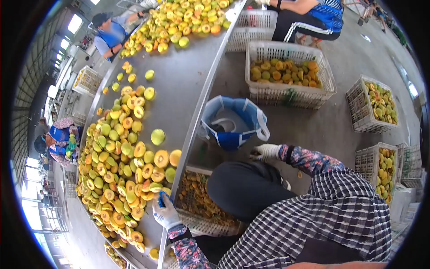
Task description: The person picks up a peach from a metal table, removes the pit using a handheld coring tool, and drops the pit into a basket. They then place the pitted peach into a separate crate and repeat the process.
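Note:
My left hand (pixel 165 214), in a white glove, rests at the edge of the metal table (pixel 188 89) and is closed on a small blue tool (pixel 161 199). Just beyond it lies a heap of yellow-green peaches and cut halves (pixel 121 170). My right hand (pixel 265 152), also gloved, hovers above my dark-trousered knee (pixel 246 188), close to a blue-lined bucket (pixel 233 123) on the floor. Its fingers are curled, and I cannot make out whether they hold anything. A white crate of peach halves (pixel 199 204) sits below the table edge by my knee.
More peaches (pixel 183 22) pile up at the table's far end. White crates of fruit (pixel 286 74) (pixel 378 103) (pixel 385 172) stand on the concrete floor. Other people work at the table's far side (pixel 109 33) (pixel 60 139), and another sits beyond the crates (pixel 309 18).

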The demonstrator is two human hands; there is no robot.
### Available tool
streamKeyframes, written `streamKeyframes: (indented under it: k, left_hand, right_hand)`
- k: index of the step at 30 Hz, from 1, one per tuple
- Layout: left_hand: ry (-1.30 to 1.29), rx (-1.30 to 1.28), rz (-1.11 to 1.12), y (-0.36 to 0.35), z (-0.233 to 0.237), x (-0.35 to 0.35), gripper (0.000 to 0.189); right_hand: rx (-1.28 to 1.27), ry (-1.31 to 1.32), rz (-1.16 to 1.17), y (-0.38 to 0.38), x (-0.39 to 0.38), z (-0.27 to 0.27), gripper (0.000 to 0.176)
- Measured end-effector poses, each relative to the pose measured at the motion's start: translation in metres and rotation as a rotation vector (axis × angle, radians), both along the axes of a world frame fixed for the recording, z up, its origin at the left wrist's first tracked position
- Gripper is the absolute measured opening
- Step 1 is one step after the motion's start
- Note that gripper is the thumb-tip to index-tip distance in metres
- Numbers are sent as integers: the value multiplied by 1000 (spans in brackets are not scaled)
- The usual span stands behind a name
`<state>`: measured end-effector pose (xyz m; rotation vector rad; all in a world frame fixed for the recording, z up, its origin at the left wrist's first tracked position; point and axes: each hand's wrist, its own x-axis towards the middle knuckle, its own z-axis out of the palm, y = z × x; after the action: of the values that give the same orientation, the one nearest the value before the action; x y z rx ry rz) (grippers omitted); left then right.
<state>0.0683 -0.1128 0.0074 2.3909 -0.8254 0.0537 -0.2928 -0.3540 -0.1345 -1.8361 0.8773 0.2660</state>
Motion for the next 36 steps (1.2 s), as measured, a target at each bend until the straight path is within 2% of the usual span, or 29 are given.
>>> streamKeyframes:
  k: [2,5,6,8,9,11,14,15,17,19,21,24,27,30,33,36]
  left_hand:
    - [-85,-16,-19,9,-25,17,37]
    - [1,4,7,0,-8,4,37]
    - [36,1,18,-1,-6,3,37]
    - [-54,22,8,-5,-3,2,36]
    - [-120,18,-10,-1,-11,6,36]
    - [-207,42,-55,4,-16,11,36]
    - [-43,-39,9,-4,-8,1,31]
    - [-102,1,22,-10,1,-8,30]
    - [-64,-22,32,-14,7,-14,30]
    - [-36,-41,4,-13,1,-9,30]
    - [58,-126,-5,-18,2,-14,29]
    - [120,-132,-11,-13,-2,-11,23]
    - [91,-103,-18,-11,-4,-10,21]
    - [150,-102,12,-14,-1,-15,22]
    - [162,-55,27,-13,1,-14,24]
    - [64,-113,22,-16,-1,-19,25]
  right_hand:
    - [-119,-94,65,-1,-9,-84,45]
    - [102,49,-30,4,1,-57,48]
    - [68,88,33,2,6,-75,48]
    - [-6,174,160,-7,12,-105,47]
    - [-62,198,205,-7,14,-94,43]
    - [-61,290,241,-11,23,-146,41]
    - [-127,347,364,-21,22,-139,37]
    - [-142,350,387,-22,27,-139,36]
    - [-148,361,406,-26,33,-147,34]
    - [-210,328,483,-31,35,-159,33]
    - [-340,234,655,-40,32,-164,31]
    - [-194,348,390,-40,44,-171,29]
    - [-403,225,820,-42,61,-181,28]
    - [-194,329,274,-42,81,-177,31]
    - [-170,220,242,-37,101,-187,39]
    - [-378,97,29,-29,111,-189,46]
